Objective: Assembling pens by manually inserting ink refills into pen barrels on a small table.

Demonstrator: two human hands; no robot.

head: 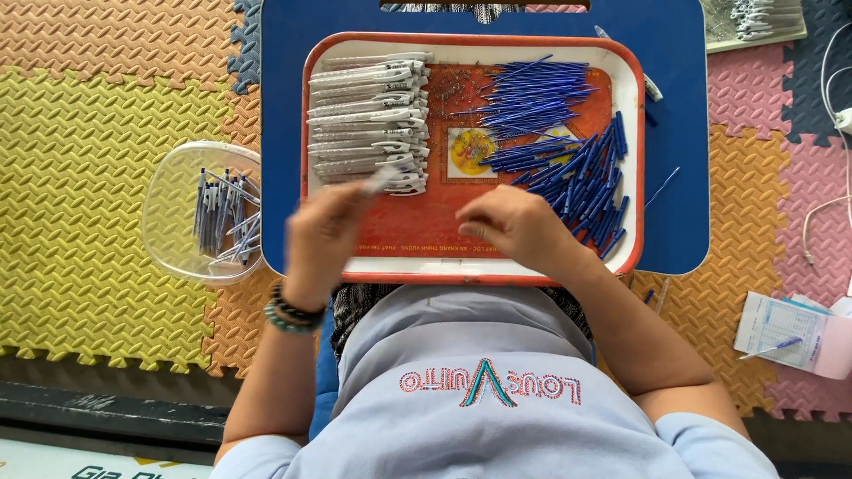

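An orange-rimmed white tray [635, 133] lies on a blue lap table [674, 106]. It holds a stack of white pen barrels [368, 111] at the left, thin blue refills [532, 93] at the top right and blue pen parts [590, 191] at the right. My left hand [324, 239] is blurred and pinches a white pen barrel [382, 177] beside the stack. Over the tray's front middle, my right hand [515, 226] is curled with its fingertips together near the blue parts; what it holds is hidden.
A clear plastic container [173, 222] with several assembled pens sits left of the table on coloured foam floor mats. A paper slip with a blue pen [781, 337] lies at the right, white cables [834, 89] further right. A tray corner with white parts [754, 22] shows top right.
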